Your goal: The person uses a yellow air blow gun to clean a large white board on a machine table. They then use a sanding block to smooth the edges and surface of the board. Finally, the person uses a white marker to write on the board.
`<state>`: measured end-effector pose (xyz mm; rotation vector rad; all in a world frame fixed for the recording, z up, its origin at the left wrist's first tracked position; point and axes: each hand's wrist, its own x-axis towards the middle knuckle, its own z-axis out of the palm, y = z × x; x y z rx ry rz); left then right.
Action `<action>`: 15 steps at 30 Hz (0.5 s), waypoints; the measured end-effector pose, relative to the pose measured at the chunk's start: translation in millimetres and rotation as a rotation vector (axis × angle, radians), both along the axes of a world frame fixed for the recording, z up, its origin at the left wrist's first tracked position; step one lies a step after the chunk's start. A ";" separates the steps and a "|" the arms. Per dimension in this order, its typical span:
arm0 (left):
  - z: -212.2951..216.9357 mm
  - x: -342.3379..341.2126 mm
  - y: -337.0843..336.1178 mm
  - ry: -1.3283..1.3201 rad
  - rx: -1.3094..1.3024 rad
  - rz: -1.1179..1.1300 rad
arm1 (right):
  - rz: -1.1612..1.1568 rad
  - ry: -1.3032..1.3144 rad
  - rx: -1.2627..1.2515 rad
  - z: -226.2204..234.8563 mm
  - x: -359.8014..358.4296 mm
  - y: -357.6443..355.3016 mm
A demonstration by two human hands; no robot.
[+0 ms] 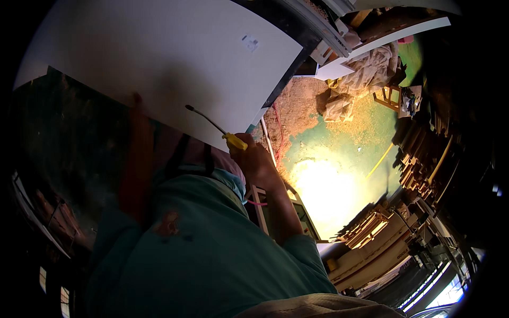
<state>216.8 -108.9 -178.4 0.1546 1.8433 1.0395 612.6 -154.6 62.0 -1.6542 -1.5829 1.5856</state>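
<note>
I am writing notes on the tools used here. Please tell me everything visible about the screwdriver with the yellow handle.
The screwdriver has a yellow, plastic-looking handle and a thin dark metal shaft. The right hand holds the handle in a closed grip, so only its upper end shows. The shaft slants up and to the left across the large white panel, lying over its lower part. The tip looks slightly widened; whether it touches the panel cannot be told.

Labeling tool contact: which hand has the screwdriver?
The right hand grips the yellow-handled screwdriver, whose shaft lies over the white panel; the left hand holds no tool.
</note>
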 end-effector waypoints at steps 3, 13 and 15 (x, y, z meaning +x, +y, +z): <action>41.9 69.3 -22.3 0.029 0.024 -0.277 | 0.049 -0.077 0.209 -3.6 -27.7 43.3; 65.8 111.9 -109.2 0.464 0.225 -0.705 | 0.157 0.063 -0.153 -29.9 105.6 -13.1; 96.8 113.8 -97.4 1.059 0.161 -1.386 | 0.086 0.020 -0.278 -19.8 140.9 -20.5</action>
